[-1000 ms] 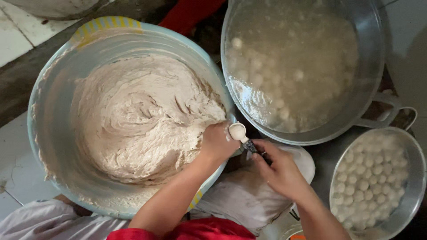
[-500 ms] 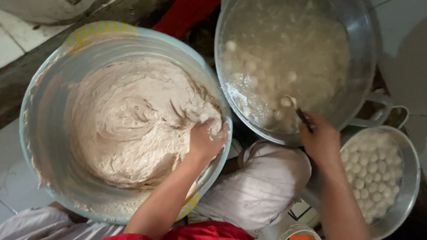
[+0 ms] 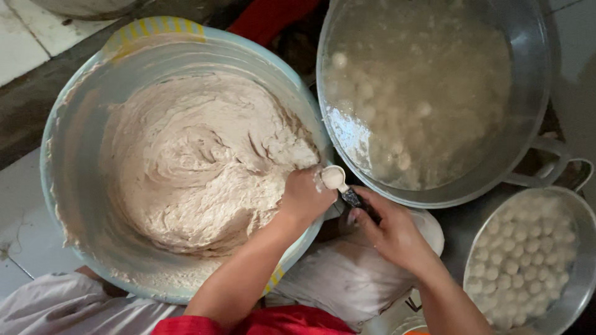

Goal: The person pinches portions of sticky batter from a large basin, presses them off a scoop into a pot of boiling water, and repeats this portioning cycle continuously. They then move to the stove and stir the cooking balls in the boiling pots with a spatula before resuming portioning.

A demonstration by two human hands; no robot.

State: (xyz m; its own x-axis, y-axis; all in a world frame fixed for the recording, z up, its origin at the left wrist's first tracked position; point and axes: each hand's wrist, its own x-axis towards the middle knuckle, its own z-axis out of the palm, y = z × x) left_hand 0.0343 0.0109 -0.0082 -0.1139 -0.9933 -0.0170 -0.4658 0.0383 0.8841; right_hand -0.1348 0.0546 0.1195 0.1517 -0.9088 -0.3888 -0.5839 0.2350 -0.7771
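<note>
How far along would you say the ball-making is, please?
Done: many balls float in the pot, more fill the bowl. In hand: the left hand squeezes paste against a spoon held by the right hand. Left: the basin holds much paste.

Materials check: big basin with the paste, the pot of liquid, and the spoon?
Basin: likely plastic, pale blue, matte, with a yellow-striped rim. Pot: metal, probably aluminium or steel, with a grey reflective wall. Spoon in the right hand: bowl coated with paste, dark handle; material unclear.
</note>
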